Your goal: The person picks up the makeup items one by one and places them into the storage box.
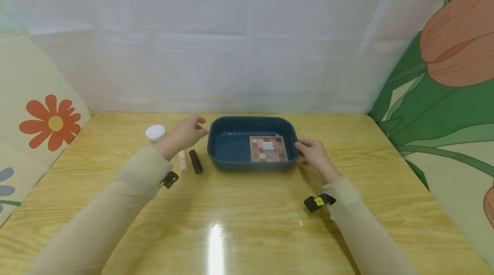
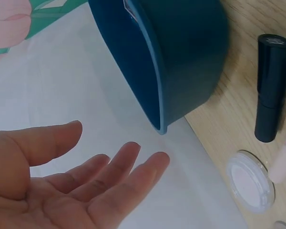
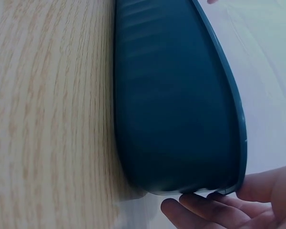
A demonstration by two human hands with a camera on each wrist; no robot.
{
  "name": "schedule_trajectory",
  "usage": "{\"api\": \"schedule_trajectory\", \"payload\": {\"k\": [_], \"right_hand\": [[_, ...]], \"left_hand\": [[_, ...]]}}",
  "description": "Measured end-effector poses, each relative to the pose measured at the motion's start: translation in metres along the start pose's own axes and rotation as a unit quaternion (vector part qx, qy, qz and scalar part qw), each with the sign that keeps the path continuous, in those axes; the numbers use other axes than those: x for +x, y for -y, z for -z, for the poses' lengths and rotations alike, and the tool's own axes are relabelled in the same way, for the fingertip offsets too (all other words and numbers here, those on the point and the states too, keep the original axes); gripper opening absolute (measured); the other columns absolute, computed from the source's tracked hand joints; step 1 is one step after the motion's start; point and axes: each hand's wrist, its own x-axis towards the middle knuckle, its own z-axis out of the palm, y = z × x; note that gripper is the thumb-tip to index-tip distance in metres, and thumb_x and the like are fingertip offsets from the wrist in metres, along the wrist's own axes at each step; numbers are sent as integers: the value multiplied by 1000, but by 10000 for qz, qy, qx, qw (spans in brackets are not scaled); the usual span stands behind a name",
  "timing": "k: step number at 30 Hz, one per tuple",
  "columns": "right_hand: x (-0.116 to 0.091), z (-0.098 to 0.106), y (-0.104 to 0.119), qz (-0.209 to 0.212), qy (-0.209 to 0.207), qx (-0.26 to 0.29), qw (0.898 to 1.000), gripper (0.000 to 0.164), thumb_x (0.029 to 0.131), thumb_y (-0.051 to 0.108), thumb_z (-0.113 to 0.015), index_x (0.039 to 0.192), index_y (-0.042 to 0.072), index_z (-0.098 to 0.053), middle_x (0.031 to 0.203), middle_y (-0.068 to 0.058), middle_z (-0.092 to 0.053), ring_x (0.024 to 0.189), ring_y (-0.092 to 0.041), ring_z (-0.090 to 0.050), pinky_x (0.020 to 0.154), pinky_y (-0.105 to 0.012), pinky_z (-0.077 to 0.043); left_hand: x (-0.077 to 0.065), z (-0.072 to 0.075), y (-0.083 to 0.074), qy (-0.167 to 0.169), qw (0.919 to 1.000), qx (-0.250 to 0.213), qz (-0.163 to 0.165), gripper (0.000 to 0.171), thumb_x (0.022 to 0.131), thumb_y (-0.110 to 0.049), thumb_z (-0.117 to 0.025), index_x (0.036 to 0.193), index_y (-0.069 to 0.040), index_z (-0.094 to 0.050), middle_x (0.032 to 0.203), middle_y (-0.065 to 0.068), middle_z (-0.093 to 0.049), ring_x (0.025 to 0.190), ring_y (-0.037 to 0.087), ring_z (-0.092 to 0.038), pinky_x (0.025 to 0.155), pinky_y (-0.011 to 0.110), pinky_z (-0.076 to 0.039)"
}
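Note:
A dark blue plastic box [image 1: 251, 166] stands open-topped on the table, an eyeshadow palette [image 1: 269, 155] lying in its right half. At the right end, my right hand [image 1: 317, 157] grips the rim, thumb at the top edge and fingers [image 3: 205, 210] against the outer wall. My left hand [image 1: 183, 134] is just off the box's left end, palm empty and fingers relaxed. Beside that hand lie a black lipstick-like tube [image 1: 195, 162] and a pale pink tube [image 1: 183, 163], partly hidden by the hand. The left wrist view shows a small round clear-edged jar [image 2: 250, 181] beside the pink tube.
A white round lid or jar [image 1: 155, 131] stands behind the left wrist. A white sheet [image 1: 231, 52] hangs along the table's far edge, and flowered panels [image 1: 444, 73] flank both sides. The wooden table [image 1: 262, 223] reflects light in front of the box.

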Motion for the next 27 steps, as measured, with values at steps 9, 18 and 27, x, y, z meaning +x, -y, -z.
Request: {"api": "schedule_trajectory", "payload": {"k": [9,18,27], "right_hand": [[0,0,0,3,17,-46,10000,43,104,15,-43,138,-11,-45,134,-29,-50,107,-28,-55,83,-42,-51],[0,0,0,51,-59,-98,9999,42,104,14,-44,136,-12,-47,125,-27,-56,87,-13,-55,77,-38,-52],[0,-1,0,21,-64,-100,9999,42,104,14,-43,137,-11,-46,133,-29,-51,105,-27,-56,82,-41,-52]], "left_hand": [[-10,3,10,-94,9999,-80,80,49,102,-16,-46,142,10,-34,132,31,-50,119,43,-51,100,53,-42],[-7,0,26,-420,9990,-91,112,51,100,-13,-50,142,12,-33,133,34,-48,122,47,-47,103,55,-39],[-2,-9,37,-692,9971,244,200,52,99,-12,-51,141,13,-33,135,35,-46,123,48,-46,104,56,-38]]}}
